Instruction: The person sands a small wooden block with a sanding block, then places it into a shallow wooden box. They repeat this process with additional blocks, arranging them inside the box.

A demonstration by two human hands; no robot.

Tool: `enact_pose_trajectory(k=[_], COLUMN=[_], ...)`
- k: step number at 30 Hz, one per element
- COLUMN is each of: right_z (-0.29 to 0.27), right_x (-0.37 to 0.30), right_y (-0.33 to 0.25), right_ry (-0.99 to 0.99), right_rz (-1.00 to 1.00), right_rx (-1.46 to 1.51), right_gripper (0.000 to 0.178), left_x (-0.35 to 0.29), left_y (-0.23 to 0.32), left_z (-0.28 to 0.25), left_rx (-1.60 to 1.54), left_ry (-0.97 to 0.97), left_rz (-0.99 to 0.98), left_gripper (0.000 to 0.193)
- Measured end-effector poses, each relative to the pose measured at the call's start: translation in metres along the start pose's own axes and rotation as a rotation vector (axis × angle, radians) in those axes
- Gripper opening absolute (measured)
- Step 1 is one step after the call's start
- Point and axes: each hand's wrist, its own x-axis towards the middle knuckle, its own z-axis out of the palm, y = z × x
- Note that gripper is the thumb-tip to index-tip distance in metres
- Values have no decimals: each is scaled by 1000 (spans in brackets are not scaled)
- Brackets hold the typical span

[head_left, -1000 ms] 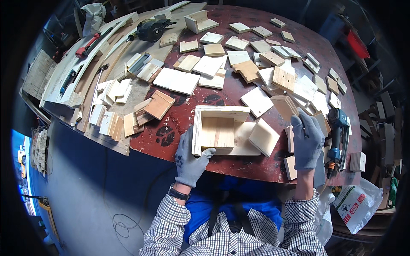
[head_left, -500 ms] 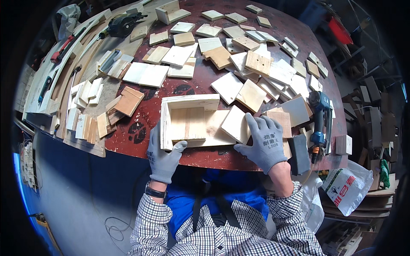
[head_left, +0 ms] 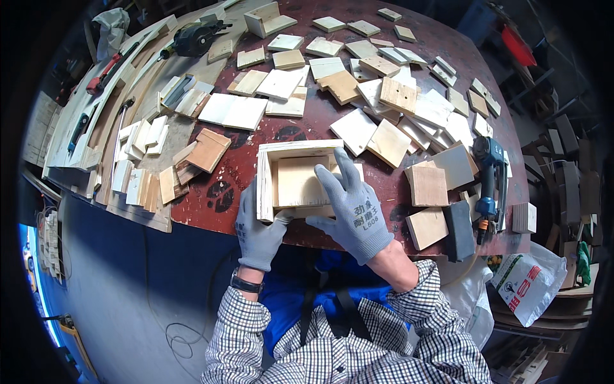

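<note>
At the table's near edge lies a pale wooden box frame [head_left: 297, 147], with a squarish board [head_left: 302, 184] flat inside it. My gloved left hand [head_left: 259, 229] wraps round the frame's left end, its thumb at the lower edge. Over the right end is my gloved right hand [head_left: 355, 214], thumb low and fingers reaching across the top. It appears to grip a small wooden board there, which the hand mostly hides. A bit of pale wood shows just right of its fingers.
Loose wooden pieces [head_left: 353, 131] cover the red table [head_left: 256, 168]. A blue nail gun [head_left: 488, 182] with a hose and a dark block [head_left: 459, 232] lie to the right. Farther left are a circular saw [head_left: 195, 38], stacked offcuts [head_left: 135, 184] and a red-handled tool [head_left: 102, 73].
My right hand has moved left with the small pale board, from the frame's right side onto its right end. The scene has shifted slightly rightward in view. My left hand still holds the frame.
</note>
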Motion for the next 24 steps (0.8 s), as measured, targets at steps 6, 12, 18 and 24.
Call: enact_pose_trajectory(k=[6, 12, 18, 24], right_z=[4, 22, 12, 9], right_x=[-26, -4, -10, -3], right_y=[11, 5, 20, 32], right_ry=[145, 40, -105, -188], right_rz=[70, 72, 46, 82], right_rx=[-90, -115, -16, 104], right_gripper=[95, 67, 77, 77], left_x=[2, 3, -1, 2], left_y=[9, 8, 2, 8], left_z=[-1, -3, -4, 6], left_rx=[87, 32, 57, 198], left_ry=[16, 8, 9, 65], left_rz=[103, 42, 59, 65], left_gripper=[73, 70, 80, 87])
